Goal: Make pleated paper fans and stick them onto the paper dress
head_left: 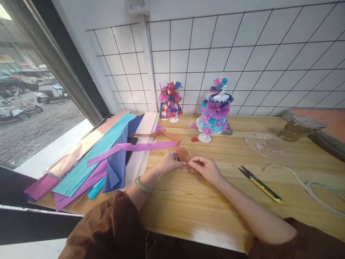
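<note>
Head view: left hand (172, 161) and right hand (202, 167) meet over the wooden bench (188, 208), fingertips pinching the brown crepe paper (183, 154) between them! A purple strip (147, 145) runs off to the left, across the stacked coloured papers (107, 151). Yellow-and-black snips (261, 185) lie right of the right hand, and the decorated paper dresses (214, 109) stand behind, near the wall.

Crepe paper strip (184, 154) orange-brown; long strip (134, 146) purple. Paper sheets: turquoise (102, 151), navy (116, 158), pale pink (142, 144). Desk (172, 208) light yellowish wood, grain streaks. Wall (205, 46) white, black grid lines. Snips (261, 183) yellow and black. Bangle (144, 185) pale green. Sleeves (107, 223) brown. Big rosette (217, 109) magenta-purple, pleated.
</note>
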A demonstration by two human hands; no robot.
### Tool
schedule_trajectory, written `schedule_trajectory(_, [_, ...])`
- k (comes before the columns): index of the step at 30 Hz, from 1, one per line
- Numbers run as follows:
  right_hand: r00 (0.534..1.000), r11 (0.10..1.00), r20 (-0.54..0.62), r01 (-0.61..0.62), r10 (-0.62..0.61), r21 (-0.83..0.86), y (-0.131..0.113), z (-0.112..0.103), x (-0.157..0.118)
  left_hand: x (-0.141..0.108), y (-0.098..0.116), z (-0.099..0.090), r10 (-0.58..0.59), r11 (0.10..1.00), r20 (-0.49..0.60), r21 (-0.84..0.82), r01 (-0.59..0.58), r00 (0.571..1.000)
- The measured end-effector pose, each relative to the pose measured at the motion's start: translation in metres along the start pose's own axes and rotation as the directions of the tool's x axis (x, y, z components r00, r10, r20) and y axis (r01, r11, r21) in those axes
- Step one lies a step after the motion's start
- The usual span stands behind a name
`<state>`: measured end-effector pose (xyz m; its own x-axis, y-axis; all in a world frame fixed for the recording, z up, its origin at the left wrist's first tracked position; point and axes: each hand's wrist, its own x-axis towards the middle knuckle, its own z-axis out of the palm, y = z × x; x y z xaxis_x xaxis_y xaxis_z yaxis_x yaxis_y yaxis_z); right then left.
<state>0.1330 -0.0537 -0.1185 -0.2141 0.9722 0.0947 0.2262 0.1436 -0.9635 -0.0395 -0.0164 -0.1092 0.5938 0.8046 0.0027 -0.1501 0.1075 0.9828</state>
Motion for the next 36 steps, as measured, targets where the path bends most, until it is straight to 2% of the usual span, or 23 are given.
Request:
schedule_trajectory(5, [1.0,1.0,-0.031,0.0,-0.001,-0.007,0.0,0.0,0.0,0.0,-0.002,-0.002,-0.024,1.0,-0.032,0.012,0.024,0.999])
schedule_trajectory(12, [0.999,0.999,-0.045,-0.029,0.027,-0.04,0.001,0.002,-0.002,0.001,-0.008,-0.005,-0.028,0.999,-0.002,-0.025,0.028,1.0])
schedule_trajectory(17, [0.997,1.0,-0.081,-0.02,0.018,-0.013,0.002,0.002,-0.002,-0.001,-0.003,-0.003,-0.044,0.999,-0.03,0.005,0.044,0.999])
schedule_trajectory(22, [0.996,1.0,-0.086,0.0,0.0,-0.01,0.002,0.002,-0.001,-0.005,0.002,0.0,-0.082,0.996,-0.06,-0.039,0.079,0.995])
schedule_trajectory(28, [0.995,1.0,-0.102,0.025,-0.025,0.002,0.006,0.005,-0.001,-0.004,0.002,0.001,-0.02,0.996,0.074,0.087,0.013,0.997])
schedule_trajectory(36, [0.992,1.0,-0.123,0.009,-0.009,0.002,0.006,0.005,-0.001,-0.001,-0.004,-0.001,-0.046,0.996,0.102,0.075,0.039,0.994])
